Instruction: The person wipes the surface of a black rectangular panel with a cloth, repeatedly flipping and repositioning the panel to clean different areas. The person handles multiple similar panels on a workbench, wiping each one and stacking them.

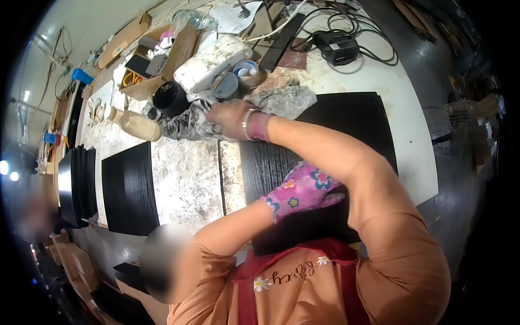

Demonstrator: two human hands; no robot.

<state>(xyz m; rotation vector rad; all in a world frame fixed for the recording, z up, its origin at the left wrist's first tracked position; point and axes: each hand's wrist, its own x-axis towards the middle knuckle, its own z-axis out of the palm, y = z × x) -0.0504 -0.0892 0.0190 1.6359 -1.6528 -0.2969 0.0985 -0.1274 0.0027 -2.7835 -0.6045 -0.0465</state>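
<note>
My left hand, in a pink-purple flowered glove, lies on a large black wood-grained board. Its thumb stands apart, and part of the fingers is hidden by my right forearm. My right arm crosses over the left one. At its end my right hand, in a stained pinkish glove with a bracelet at the wrist, closes on a grey, stained rag. Another crumpled grey cloth lies against the board's far edge. Left of the rag are a black cup and a cream bottle on its side.
A smaller black board lies at the table's left, beside a stack of black panels. At the back are a white stained bundle, small tubs, a cardboard box of tools, and a black power adapter with coiled cable.
</note>
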